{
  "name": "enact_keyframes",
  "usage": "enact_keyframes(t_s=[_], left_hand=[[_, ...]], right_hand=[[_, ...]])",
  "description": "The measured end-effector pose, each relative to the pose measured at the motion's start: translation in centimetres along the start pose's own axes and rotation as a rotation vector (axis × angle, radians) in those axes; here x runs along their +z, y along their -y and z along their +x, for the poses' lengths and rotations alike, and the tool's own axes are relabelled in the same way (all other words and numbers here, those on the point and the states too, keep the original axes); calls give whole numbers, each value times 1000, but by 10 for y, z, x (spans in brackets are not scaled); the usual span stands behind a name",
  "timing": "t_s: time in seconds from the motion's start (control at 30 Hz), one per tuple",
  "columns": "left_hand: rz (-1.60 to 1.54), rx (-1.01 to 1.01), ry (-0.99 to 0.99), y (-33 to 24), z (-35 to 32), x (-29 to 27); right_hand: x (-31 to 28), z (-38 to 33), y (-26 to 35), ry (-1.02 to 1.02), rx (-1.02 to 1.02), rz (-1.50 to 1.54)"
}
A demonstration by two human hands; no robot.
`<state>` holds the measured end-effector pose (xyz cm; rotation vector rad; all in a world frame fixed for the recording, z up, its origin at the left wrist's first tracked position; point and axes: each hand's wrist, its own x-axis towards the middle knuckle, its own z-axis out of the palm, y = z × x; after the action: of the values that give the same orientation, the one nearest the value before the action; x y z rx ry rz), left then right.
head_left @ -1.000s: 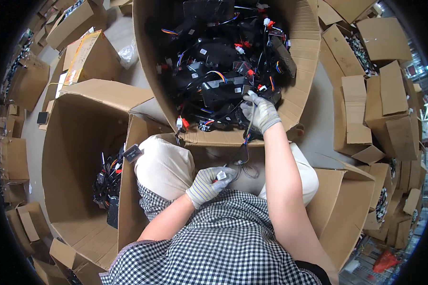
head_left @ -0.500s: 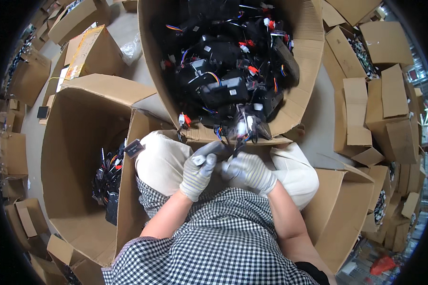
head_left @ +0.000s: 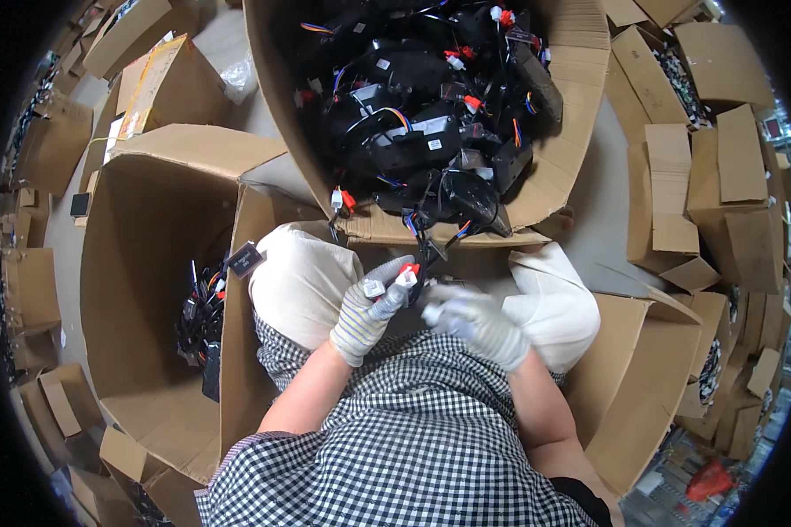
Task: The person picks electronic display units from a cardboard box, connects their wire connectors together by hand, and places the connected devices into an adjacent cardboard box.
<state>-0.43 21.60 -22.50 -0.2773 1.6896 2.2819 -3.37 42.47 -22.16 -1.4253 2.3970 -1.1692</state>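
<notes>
My left hand (head_left: 359,323), in a striped work glove, is closed around a bundle of dark wires ending in a red and white wire connector (head_left: 408,277). A second white connector (head_left: 373,289) shows at its fingers. The cable (head_left: 423,237) leads up to a black plastic device (head_left: 470,197) resting at the near rim of the large carton (head_left: 578,114). Gloved too, my right hand (head_left: 482,327) is just to the right of the bundle, apart from it. Motion smears its fingers, so its grip is unclear.
Black devices with coloured wires (head_left: 417,136) fill the large carton. At left, a tall open box (head_left: 149,290) holds more wired parts (head_left: 204,316); a small black piece (head_left: 244,258) is on its edge. Another open carton (head_left: 620,386) stands at right. Several more boxes surround me.
My right hand has moved right, away from the wires. The red and white connector now shows in my left hand, and the black device at the rim has come into clearer view.
</notes>
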Motion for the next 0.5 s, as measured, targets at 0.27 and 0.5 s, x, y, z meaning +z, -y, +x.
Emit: enact_keyframes(t_s=[0.27,0.5], left_hand=[[140,227,75,21,4,5],[582,568,409,10,12,1]], right_hand=[[-31,14,31,-186,963,1074],[-26,-9,27,-24,1129,1388]])
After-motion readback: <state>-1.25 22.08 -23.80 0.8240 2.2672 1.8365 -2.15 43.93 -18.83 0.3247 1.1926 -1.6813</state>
